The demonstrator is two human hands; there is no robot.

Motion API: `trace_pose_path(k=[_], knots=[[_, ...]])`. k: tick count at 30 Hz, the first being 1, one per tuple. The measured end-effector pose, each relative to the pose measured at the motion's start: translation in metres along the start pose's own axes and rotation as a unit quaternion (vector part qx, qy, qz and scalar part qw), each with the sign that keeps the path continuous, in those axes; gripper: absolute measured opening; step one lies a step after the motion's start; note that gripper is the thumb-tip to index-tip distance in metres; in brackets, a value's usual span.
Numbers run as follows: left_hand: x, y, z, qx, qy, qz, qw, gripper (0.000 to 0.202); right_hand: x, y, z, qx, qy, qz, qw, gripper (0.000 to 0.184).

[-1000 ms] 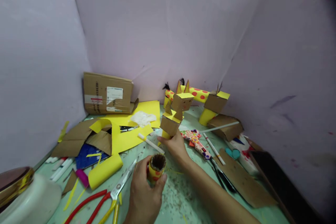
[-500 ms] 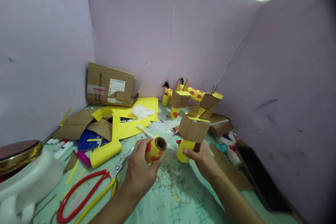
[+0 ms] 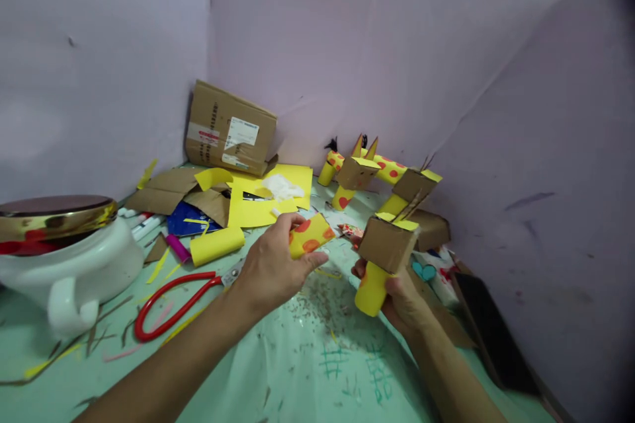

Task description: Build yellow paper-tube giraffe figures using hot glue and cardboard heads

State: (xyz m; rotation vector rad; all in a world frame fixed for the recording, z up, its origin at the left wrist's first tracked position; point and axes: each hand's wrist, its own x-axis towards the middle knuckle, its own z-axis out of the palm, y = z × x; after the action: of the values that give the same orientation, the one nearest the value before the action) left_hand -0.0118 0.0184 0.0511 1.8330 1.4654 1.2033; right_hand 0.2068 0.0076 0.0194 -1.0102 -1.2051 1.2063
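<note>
My left hand (image 3: pixel 278 258) is closed round a yellow cardboard tube with orange-red spots (image 3: pixel 311 236), held tilted above the table. In my right hand (image 3: pixel 397 297) is a cardboard animal figure (image 3: pixel 384 244), made of a brown box-shaped head on a yellow tube, with thin upright sticks on top. Its tube is gripped from the right and behind, so some fingers are hidden. Past my hands stand another box-headed figure (image 3: pixel 414 186), a figure with pointed ears (image 3: pixel 357 174) and a small spotted figure with a black tuft (image 3: pixel 329 168).
Red-handled scissors (image 3: pixel 163 317), a plain yellow tube (image 3: pixel 217 246) and a white pot (image 3: pixel 94 271) lie left. Behind them are yellow paper (image 3: pixel 248 213) and a cardboard box (image 3: pixel 231 129). A dark phone (image 3: pixel 493 330) lies right. Purple walls (image 3: pixel 347 46) enclose the table (image 3: pixel 297 370).
The spotted tube has tipped sideways, so its open end no longer faces me. My right hand has shifted slightly right and down with the figure. The camera view has turned.
</note>
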Motion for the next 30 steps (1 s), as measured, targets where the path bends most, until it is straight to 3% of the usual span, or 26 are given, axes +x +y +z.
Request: trace_pose_path(k=[6, 10, 13, 17, 19, 24, 27, 30], knots=[[0.005, -0.002, -0.005, 0.016, 0.005, 0.007, 1.000, 0.045, 0.000, 0.002, 0.003, 0.043, 0.010, 0.018, 0.999, 0.089], [0.005, 0.001, -0.012, 0.023, -0.012, 0.025, 0.999, 0.043, 0.001, 0.002, 0.004, 0.072, 0.042, 0.034, 0.996, 0.080], [0.005, 0.006, -0.020, 0.025, -0.071, 0.034, 0.997, 0.044, -0.001, -0.001, 0.005, 0.108, 0.068, 0.065, 0.990, 0.064], [0.006, 0.011, -0.028, 0.014, -0.140, 0.017, 0.990, 0.045, -0.003, -0.005, 0.009, 0.155, 0.054, 0.075, 0.984, 0.043], [0.009, 0.011, -0.033, 0.027, -0.130, 0.010, 0.991, 0.044, -0.006, -0.007, 0.013, 0.161, 0.034, 0.067, 0.984, 0.042], [0.021, 0.006, -0.049, 0.075, -0.023, -0.005, 0.997, 0.048, -0.011, -0.007, 0.026, 0.189, -0.011, 0.049, 0.981, 0.056], [0.025, 0.005, -0.053, 0.069, -0.023, -0.041, 0.997, 0.052, -0.010, -0.008, 0.026, 0.215, -0.018, 0.045, 0.975, 0.056], [0.021, 0.006, -0.047, 0.046, -0.022, -0.030, 0.998, 0.051, -0.008, -0.009, 0.022, 0.249, 0.003, 0.045, 0.967, 0.050]])
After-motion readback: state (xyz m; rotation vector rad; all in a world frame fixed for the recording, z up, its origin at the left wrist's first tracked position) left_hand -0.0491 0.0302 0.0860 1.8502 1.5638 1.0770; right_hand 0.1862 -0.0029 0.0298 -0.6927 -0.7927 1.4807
